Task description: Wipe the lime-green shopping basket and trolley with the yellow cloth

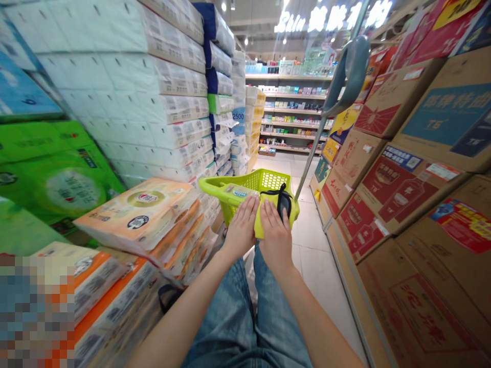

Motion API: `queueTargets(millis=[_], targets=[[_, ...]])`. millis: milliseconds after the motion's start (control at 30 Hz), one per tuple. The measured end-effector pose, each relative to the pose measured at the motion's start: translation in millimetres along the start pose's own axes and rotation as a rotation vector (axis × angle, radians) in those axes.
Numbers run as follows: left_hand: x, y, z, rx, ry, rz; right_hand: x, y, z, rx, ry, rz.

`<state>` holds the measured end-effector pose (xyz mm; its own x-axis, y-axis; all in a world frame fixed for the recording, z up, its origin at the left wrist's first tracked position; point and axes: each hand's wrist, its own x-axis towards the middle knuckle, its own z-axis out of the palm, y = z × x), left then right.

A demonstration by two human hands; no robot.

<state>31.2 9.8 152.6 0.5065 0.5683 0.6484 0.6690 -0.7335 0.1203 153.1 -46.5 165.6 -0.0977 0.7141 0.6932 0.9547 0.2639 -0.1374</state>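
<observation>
Yellow package (259,230) beneath right hand (275,231), left hand (242,225) alongside (lime basket (229,208) around).

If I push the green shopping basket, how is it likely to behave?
The green shopping basket seems stiff, since its perforated walls hold their shape. It is probably light for its size, given those holes. The tall handle at its side might make it tip, though its base is hidden.

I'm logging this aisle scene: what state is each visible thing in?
Person's left hand: fingers extended, thumb hidden.
Person's right hand: fingers extended, thumb hidden.
Yellow-green plastic basket: open-topped.
Bright yellow item: partly covered by hands.
Black corded item: partly covered.
Brown printed cardboard cartons: stacked, closed where visible.
White plastic-wrapped packs: stacked.
Grey looped metal pole: slanted.
White overhead sign: lit.
</observation>
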Motion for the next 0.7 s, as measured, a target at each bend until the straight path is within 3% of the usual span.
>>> queueTargets(millis=[200,367,433,700], targets=[[1.7,4.0,-0.9,0.006,0.010,0.001,-46.1,29.8,-13.0,0.063,0.049,0.010],[2.0,4.7,1.0,-0.001,0.018,-0.011,-43.4,55.6,-17.7,0.146,0.173,0.176],[2.1,4.8,0.4,-0.008,0.019,-0.012,-37.2,50.7,-17.1,0.133,0.183,0.204],[-0.8,-2.9,4.3,-0.015,0.030,0.020,-7.6,-10.6,-1.6,0.054,0.020,0.042]])
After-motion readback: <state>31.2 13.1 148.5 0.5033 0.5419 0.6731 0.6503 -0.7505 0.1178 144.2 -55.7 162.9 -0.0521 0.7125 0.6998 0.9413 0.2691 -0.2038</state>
